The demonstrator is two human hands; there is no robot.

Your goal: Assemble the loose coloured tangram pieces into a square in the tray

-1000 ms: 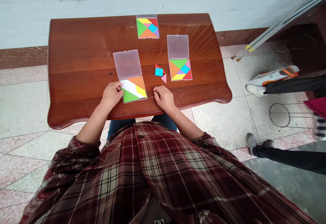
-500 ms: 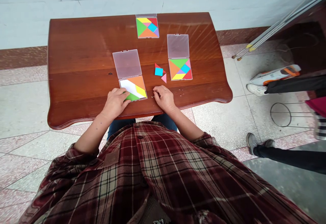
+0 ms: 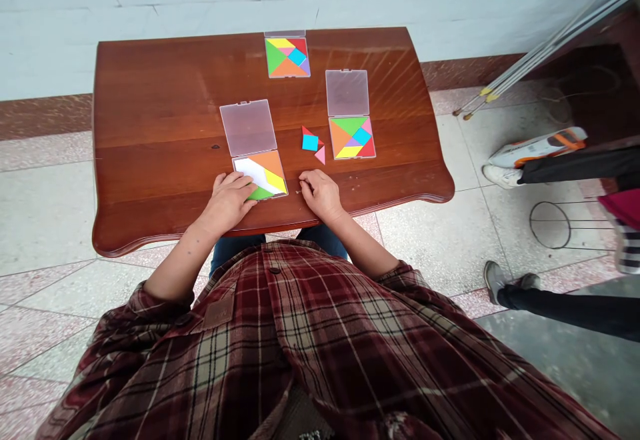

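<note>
My left hand (image 3: 229,199) lies flat over the left edge of an opened tangram case (image 3: 287,180), fingers stretched out onto the green piece (image 3: 261,193). Also in this case are an orange triangle (image 3: 269,161) and a yellow parallelogram (image 3: 275,181); a white strip of its base shows between them and the green. My right hand (image 3: 323,195) rests on the table just right of the case, fingers curled in; whatever they may hold is hidden. Beyond it lie a blue square (image 3: 310,142) overlapping a red triangle (image 3: 305,131), and a pink triangle (image 3: 321,155).
A filled tangram case (image 3: 345,135) with its clear lid raised lies to the right on the wooden table (image 3: 160,133). Another filled case (image 3: 284,67) is near the back edge by the wall. Other people's legs (image 3: 560,313) and crutches (image 3: 510,70) are off to the right.
The view has shifted very slightly. Both hands and the tangram pieces stay essentially where they were.
</note>
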